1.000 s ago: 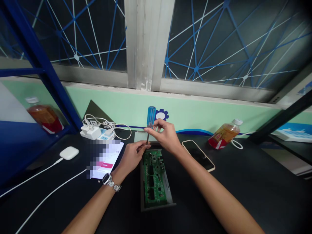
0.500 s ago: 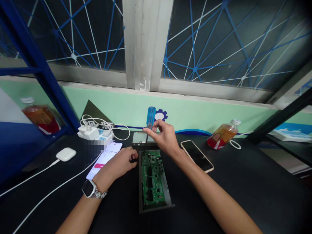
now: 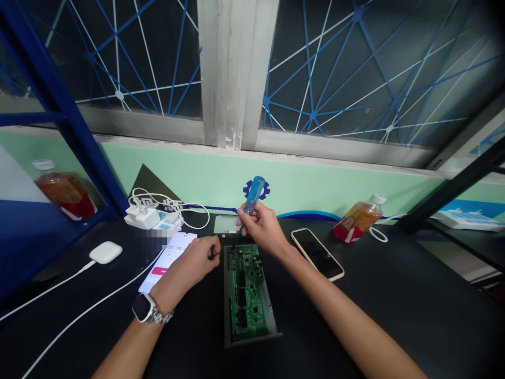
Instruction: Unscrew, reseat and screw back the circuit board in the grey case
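A metal tray-like housing [image 3: 228, 316] with a green circuit board [image 3: 248, 295] in it lies on the black table. My right hand [image 3: 262, 226] grips a screwdriver with a translucent blue handle [image 3: 255, 190], tilted to the right. Its dark shaft points down at the far left end of the board; whether the tip touches anything is too dark to tell. My left hand [image 3: 203, 258] is left of the housing's far end, fingers curled and pinched; what they hold, if anything, is hidden. Behind the housing lies a flat metal piece [image 3: 225, 223].
A lit phone [image 3: 169, 258] lies partly under my left wrist. A second phone [image 3: 317, 253] and a drink bottle [image 3: 357, 218] are at the right. Farther left are a power strip [image 3: 169, 220] with cables, a white case [image 3: 105, 252] and another bottle [image 3: 65, 192].
The screwdriver handle has tilted to the right and my right hand has shifted lower around it. My left hand has drawn slightly left, its fingers more closed.
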Demonstrator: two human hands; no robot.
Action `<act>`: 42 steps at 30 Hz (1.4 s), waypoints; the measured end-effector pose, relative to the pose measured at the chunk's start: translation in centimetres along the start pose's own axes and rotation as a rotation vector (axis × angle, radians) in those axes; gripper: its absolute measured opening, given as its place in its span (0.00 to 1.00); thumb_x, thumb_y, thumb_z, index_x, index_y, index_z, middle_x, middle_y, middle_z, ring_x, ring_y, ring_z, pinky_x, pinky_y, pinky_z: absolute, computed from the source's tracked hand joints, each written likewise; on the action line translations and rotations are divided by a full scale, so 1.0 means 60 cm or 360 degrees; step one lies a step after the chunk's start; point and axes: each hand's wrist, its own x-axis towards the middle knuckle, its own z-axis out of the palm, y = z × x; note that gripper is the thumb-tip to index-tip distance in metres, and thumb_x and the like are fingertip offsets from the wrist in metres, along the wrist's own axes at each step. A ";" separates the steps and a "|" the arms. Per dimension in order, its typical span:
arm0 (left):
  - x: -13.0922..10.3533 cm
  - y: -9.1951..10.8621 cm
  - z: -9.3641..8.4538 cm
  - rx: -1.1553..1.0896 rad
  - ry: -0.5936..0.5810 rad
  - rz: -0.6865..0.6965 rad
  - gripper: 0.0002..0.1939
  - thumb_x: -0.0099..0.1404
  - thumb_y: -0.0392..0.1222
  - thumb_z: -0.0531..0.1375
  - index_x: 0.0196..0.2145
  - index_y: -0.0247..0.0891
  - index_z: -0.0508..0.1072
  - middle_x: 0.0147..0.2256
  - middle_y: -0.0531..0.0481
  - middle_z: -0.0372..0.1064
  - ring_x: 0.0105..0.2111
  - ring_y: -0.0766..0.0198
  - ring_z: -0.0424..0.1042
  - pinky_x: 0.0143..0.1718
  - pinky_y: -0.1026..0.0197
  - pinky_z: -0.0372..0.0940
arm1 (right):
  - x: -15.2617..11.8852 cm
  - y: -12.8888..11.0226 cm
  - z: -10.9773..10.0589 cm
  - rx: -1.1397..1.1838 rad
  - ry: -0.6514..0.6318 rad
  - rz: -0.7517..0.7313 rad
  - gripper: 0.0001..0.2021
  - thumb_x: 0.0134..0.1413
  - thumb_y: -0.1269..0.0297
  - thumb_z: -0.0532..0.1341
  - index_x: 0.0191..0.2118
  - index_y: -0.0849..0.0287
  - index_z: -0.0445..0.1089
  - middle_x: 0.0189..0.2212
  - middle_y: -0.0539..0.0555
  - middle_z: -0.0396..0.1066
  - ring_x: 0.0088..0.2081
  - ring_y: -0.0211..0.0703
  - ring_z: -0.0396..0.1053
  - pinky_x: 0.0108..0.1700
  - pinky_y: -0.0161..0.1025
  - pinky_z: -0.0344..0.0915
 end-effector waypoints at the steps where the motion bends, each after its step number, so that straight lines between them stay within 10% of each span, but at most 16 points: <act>1: 0.002 0.002 -0.002 -0.0064 0.0036 -0.0002 0.05 0.56 0.31 0.58 0.29 0.39 0.70 0.23 0.54 0.67 0.24 0.64 0.66 0.26 0.64 0.57 | 0.000 0.000 -0.002 0.0018 0.0016 0.0000 0.12 0.63 0.53 0.56 0.41 0.57 0.65 0.28 0.52 0.74 0.21 0.36 0.69 0.25 0.35 0.66; 9: 0.012 0.037 0.012 -0.1002 0.0332 -0.0165 0.09 0.61 0.42 0.63 0.38 0.37 0.77 0.32 0.48 0.77 0.32 0.61 0.75 0.36 0.59 0.70 | -0.019 -0.031 -0.048 0.0284 0.0246 -0.0067 0.13 0.63 0.52 0.57 0.42 0.57 0.62 0.32 0.53 0.75 0.26 0.38 0.71 0.29 0.37 0.70; 19: 0.010 0.053 0.042 -0.2062 0.0230 -0.0526 0.14 0.58 0.41 0.69 0.42 0.33 0.78 0.43 0.41 0.78 0.41 0.60 0.77 0.51 0.55 0.69 | -0.118 0.021 -0.080 0.1099 0.0709 0.0125 0.10 0.59 0.60 0.64 0.39 0.53 0.61 0.33 0.52 0.77 0.33 0.46 0.77 0.39 0.46 0.73; 42: 0.008 0.060 0.059 -0.2456 0.0145 -0.0574 0.10 0.58 0.37 0.70 0.39 0.33 0.79 0.37 0.47 0.77 0.37 0.66 0.76 0.44 0.66 0.70 | -0.133 0.024 -0.076 0.1280 0.0604 0.0093 0.06 0.61 0.63 0.61 0.38 0.53 0.61 0.35 0.54 0.77 0.34 0.46 0.76 0.43 0.45 0.70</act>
